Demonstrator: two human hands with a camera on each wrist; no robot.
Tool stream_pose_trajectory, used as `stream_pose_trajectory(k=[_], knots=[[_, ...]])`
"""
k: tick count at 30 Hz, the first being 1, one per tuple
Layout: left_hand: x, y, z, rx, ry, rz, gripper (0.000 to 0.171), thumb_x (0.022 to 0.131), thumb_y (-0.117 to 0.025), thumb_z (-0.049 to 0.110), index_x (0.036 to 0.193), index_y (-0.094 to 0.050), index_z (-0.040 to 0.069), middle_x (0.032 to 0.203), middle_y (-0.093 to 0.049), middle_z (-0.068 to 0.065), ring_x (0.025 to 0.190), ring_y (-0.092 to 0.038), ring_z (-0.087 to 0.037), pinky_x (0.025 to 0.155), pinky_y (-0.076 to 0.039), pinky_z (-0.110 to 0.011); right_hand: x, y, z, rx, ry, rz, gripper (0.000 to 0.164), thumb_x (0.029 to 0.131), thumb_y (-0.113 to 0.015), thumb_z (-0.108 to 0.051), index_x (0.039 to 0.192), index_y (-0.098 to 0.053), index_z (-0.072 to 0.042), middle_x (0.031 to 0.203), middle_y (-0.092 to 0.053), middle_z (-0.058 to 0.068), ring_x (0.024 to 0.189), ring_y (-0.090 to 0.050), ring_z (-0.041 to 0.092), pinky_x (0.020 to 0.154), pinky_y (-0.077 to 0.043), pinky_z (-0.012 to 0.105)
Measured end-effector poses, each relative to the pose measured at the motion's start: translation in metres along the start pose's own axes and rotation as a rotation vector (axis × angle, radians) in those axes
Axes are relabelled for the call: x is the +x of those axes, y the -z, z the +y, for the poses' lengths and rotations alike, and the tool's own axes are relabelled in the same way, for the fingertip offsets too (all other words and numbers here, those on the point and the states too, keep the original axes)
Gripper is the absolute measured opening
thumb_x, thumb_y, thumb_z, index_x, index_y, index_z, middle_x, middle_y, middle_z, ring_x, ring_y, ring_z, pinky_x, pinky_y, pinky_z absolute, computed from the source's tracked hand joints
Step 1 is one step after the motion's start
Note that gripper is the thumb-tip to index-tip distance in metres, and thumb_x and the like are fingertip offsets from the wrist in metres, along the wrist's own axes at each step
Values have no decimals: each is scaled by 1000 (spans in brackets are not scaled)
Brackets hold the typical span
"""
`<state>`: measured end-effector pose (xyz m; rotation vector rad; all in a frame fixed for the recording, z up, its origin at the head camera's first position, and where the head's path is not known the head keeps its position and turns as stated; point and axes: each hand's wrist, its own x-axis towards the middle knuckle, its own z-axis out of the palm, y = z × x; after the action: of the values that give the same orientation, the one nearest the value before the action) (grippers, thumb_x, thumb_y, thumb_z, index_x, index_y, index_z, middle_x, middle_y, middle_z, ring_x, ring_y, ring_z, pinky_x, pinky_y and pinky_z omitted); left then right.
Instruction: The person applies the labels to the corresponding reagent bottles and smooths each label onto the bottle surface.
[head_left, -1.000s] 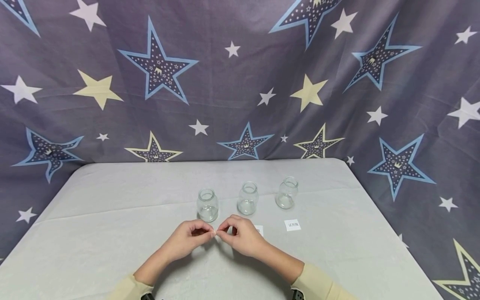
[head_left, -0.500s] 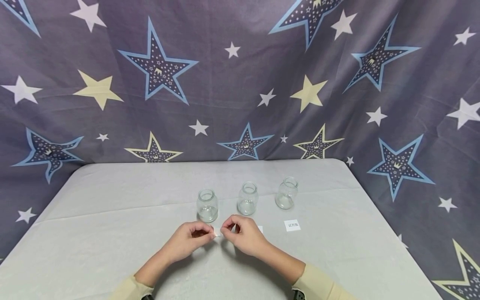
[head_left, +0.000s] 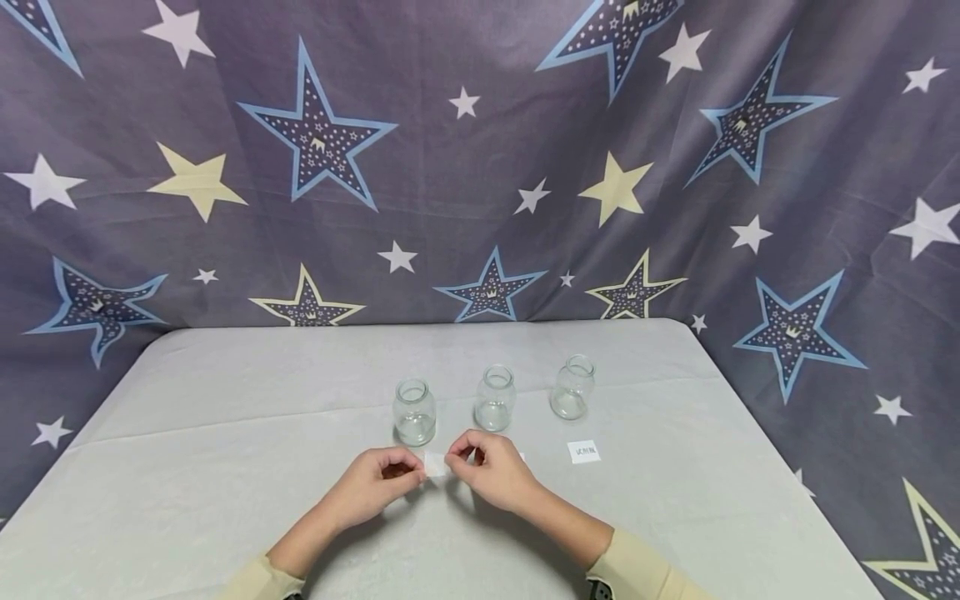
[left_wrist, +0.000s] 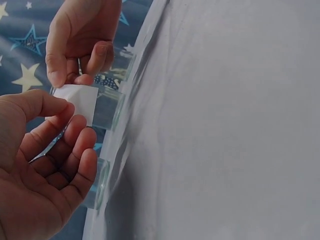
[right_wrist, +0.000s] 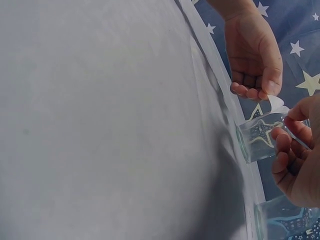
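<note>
A small white paper label (head_left: 436,464) stretches between both hands, just in front of the leftmost glass jar (head_left: 414,414). My left hand (head_left: 375,483) pinches its left end between thumb and forefinger. The fingertips of my right hand (head_left: 491,473) pinch its other end. In the left wrist view the label (left_wrist: 86,104) is a flat, blank-looking square with a lightly creased top. From the right wrist, a corner of the label (right_wrist: 275,104) curls beside the left thumb. My fingertips hide the label's ends.
A middle jar (head_left: 495,400) and a right jar (head_left: 573,389) stand uncapped in the row. A white label with handwriting (head_left: 583,452) lies before the right jar. Another label (head_left: 522,456) is mostly hidden behind my right hand. A star-patterned curtain (head_left: 420,167) hangs behind the table.
The fingertips, touching a second ago, have drawn apart. My right hand has shifted slightly right and my left slightly left, exposing more of the white label between them.
</note>
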<state>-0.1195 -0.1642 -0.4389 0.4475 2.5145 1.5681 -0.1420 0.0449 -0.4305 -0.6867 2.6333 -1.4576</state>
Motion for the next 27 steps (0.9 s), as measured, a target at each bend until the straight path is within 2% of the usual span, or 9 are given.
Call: stream_pose_trajectory(k=[14, 27], knots=[[-1, 0, -2, -17, 17, -12, 15, 85, -67, 17, 87, -67, 3, 81, -68, -11, 66, -54, 1, 61, -47, -18, -1, 3, 4, -1, 8, 25, 6, 84, -65, -17, 82, -66, -11, 76, -63, 0, 55, -43, 1, 50, -36, 16], [-2, 0, -1, -11, 30, -1, 16, 85, -67, 18, 87, -67, 3, 81, -68, -11, 65, -54, 1, 61, -46, -18, -1, 6, 5, 13, -25, 42, 6, 85, -63, -14, 82, -67, -10, 69, -61, 0, 57, -45, 2, 53, -38, 16]])
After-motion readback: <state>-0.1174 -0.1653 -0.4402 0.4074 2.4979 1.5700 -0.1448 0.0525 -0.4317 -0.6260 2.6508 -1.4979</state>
